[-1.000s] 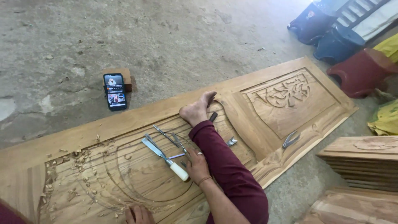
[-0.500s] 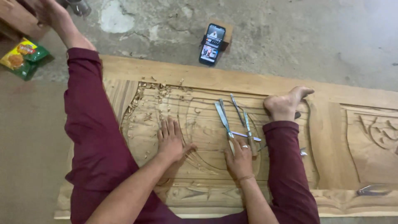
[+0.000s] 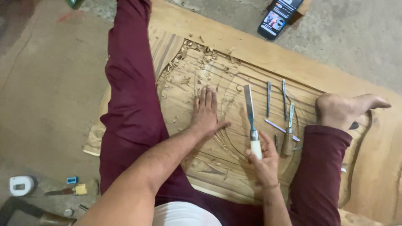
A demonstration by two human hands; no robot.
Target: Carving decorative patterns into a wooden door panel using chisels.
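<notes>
now gripped, chisel (image 3: 250, 121) points away, blade upward.

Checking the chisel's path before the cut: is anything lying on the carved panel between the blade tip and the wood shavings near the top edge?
Nothing visible does. The right hand holds the chisel; bare carved panel lies ahead of its blade. The left hand rests flat beside it, and the loose chisels lie on the other side.

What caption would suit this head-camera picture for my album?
Seated on a carved wooden door panel, a person's left hand lies flat while the right hand grips a white-handled chisel beside spare chisels.
</notes>
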